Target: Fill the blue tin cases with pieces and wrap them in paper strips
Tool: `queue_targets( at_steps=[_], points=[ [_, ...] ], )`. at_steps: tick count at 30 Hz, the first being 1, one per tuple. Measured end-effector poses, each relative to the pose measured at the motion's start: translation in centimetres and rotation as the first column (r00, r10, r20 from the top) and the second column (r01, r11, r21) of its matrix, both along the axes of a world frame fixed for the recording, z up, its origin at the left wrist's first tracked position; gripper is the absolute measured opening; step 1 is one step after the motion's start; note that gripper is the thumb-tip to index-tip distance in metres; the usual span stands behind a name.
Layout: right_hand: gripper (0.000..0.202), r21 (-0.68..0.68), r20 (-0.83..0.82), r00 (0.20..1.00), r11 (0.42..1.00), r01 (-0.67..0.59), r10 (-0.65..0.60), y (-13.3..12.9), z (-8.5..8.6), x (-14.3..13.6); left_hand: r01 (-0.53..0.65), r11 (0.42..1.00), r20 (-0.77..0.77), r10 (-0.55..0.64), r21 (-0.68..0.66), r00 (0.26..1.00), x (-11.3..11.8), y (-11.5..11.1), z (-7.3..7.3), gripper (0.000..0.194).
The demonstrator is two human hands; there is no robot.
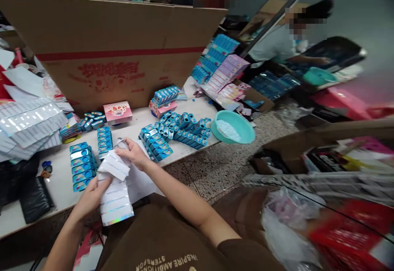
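Between my hands is a white label sheet (pixel 115 199) with shiny holographic strips, bent over near its top. My left hand (pixel 94 193) is closed on its left edge, thumb on top. At the upper end my right hand (pixel 132 154) pinches the same sheet. Just left of the hands stands a row of small blue boxes (pixel 81 166), and a shorter blue row (pixel 104 140) lies behind them. More blue boxes (pixel 155 142) are lined up right of my right hand, beside a loose heap (pixel 191 129). A white paper (pixel 141 183) lies partly under my right forearm.
A large cardboard panel (pixel 123 29) stands along the table's back. Pink boxes (pixel 117 112) sit before it. A turquoise basin (pixel 237 127) with white pieces is at the table's right end. Stacked label sheets (pixel 30 119) lie left. A co-worker (pixel 273 43) sits at the far right.
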State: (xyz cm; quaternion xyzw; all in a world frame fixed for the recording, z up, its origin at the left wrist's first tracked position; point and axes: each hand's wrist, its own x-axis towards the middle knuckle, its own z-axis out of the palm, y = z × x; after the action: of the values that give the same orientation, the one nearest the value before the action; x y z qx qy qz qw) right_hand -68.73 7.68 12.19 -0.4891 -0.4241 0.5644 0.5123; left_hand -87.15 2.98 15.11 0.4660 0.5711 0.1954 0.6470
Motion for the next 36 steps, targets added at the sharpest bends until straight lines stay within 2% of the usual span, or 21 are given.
queue_targets(
  at_steps=[1, 2, 3, 4, 5, 7, 9, 11, 14, 16, 17, 19, 21, 23, 25, 26, 28, 30, 32, 34, 36],
  points=[
    [0.043, 0.058, 0.154, 0.981, 0.992, 0.11, -0.118, -0.2, 0.0, -0.1, -0.07, 0.997, -0.029, 0.071, 0.025, 0.997, -0.2, 0.0, -0.6, 0.058],
    [0.043, 0.149, 0.306, 0.921, 0.967, 0.204, -0.242, -0.7, 0.3, -0.1, -0.159, 0.985, -0.042, 0.162, 0.066, 0.986, -0.3, 0.1, -1.1, 0.057],
    [0.042, 0.262, 0.433, 0.837, 0.935, 0.24, -0.336, -1.4, 0.8, 0.0, -0.261, 0.958, -0.036, 0.267, 0.122, 0.963, -0.2, 0.1, -1.5, 0.056],
    [0.039, 0.369, 0.526, 0.761, 0.908, 0.197, -0.379, -2.3, 1.4, -0.1, -0.369, 0.912, -0.015, 0.377, 0.182, 0.926, 0.0, 0.1, -1.9, 0.054],
    [0.037, 0.452, 0.595, 0.715, 0.888, 0.082, -0.368, -3.3, 2.1, -0.1, -0.462, 0.856, 0.008, 0.473, 0.231, 0.881, 0.4, 0.0, -2.0, 0.052],
    [0.043, 0.508, 0.701, 0.677, 0.823, -0.253, -0.225, -5.2, 3.3, -0.4, -0.579, 0.768, 0.011, 0.6, 0.273, 0.8, 1.5, -0.3, -2.0, 0.048],
    [0.06, 0.466, 0.771, 0.633, 0.737, -0.49, -0.067, -6.7, 3.8, -0.8, -0.616, 0.751, -0.003, 0.635, 0.24, 0.773, 2.9, -0.7, -1.6, 0.044],
    [0.066, 0.403, 0.798, 0.602, 0.721, -0.563, 0.025, -7.4, 3.5, -0.8, -0.607, 0.778, 0.085, 0.602, 0.164, 0.794, 4.1, -1.1, -1.2, 0.044],
    [0.045, 0.331, 0.764, 0.639, 0.796, -0.508, 0.09, -7.3, 2.4, 0.0, -0.47, 0.869, 0.264, 0.422, 0.155, 0.867, 4.9, -1.7, -0.9, 0.052],
    [0.036, 0.267, 0.684, 0.713, 0.857, -0.44, 0.153, -7.0, 2.0, 1.1, -0.328, 0.891, 0.183, 0.282, 0.315, 0.942, 4.4, -2.0, -0.7, 0.056],
    [0.034, 0.22, 0.619, 0.758, 0.881, -0.419, 0.206, -6.8, 1.9, 1.9, -0.254, 0.859, 0.068, 0.251, 0.444, 0.966, 3.9, -1.9, -0.4, 0.06],
    [0.029, 0.108, 0.451, 0.826, 0.898, -0.426, 0.337, -6.8, 2.1, 3.4, -0.053, 0.705, -0.197, 0.269, 0.707, 0.943, 2.7, -1.5, 0.4, 0.072],
    [0.028, 0.013, 0.288, 0.848, 0.883, -0.468, 0.445, -6.8, 2.5, 4.9, 0.226, 0.513, -0.398, 0.252, 0.828, 0.882, 1.7, -0.5, 1.5, 0.078],
    [0.03, -0.043, 0.175, 0.849, 0.866, -0.498, 0.498, -6.8, 2.8, 6.1, 0.477, 0.378, -0.543, 0.088, 0.794, 0.835, 1.1, 0.6, 2.7, 0.069],
    [0.033, -0.075, 0.113, 0.848, 0.856, -0.512, 0.517, -6.7, 2.9, 6.8, 0.627, 0.312, -0.62, -0.134, 0.714, 0.773, 1.1, 1.6, 3.7, 0.05],
    [0.034, -0.082, 0.095, 0.848, 0.853, -0.515, 0.521, -6.6, 2.8, 7.0, 0.66, 0.313, -0.624, -0.218, 0.683, 0.75, 1.2, 1.9, 4.0, 0.039],
    [0.033, -0.075, 0.101, 0.852, 0.857, -0.509, 0.514, -6.4, 2.5, 7.3, 0.673, 0.38, -0.589, -0.326, 0.635, 0.74, 1.7, 2.3, 4.2, 0.027],
    [0.03, -0.03, 0.19, 0.865, 0.884, -0.467, 0.464, -6.1, 2.6, 7.4, 0.639, 0.503, -0.534, -0.356, 0.582, 0.767, 2.2, 2.3, 4.1, 0.028],
    [0.025, 0.075, 0.403, 0.846, 0.909, -0.41, 0.349, -6.0, 3.1, 7.4, 0.579, 0.634, -0.483, -0.345, 0.513, 0.805, 2.5, 2.2, 3.7, 0.032],
    [0.025, 0.224, 0.654, 0.74, 0.895, -0.386, 0.156, -6.0, 4.2, 7.2, 0.514, 0.726, -0.432, -0.325, 0.456, 0.842, 2.8, 2.1, 3.5, 0.034],
    [0.032, 0.345, 0.802, 0.597, 0.835, -0.428, -0.025, -6.0, 5.3, 6.7, 0.472, 0.771, -0.384, -0.317, 0.428, 0.867, 3.0, 2.1, 3.5, 0.035]
  ],
)
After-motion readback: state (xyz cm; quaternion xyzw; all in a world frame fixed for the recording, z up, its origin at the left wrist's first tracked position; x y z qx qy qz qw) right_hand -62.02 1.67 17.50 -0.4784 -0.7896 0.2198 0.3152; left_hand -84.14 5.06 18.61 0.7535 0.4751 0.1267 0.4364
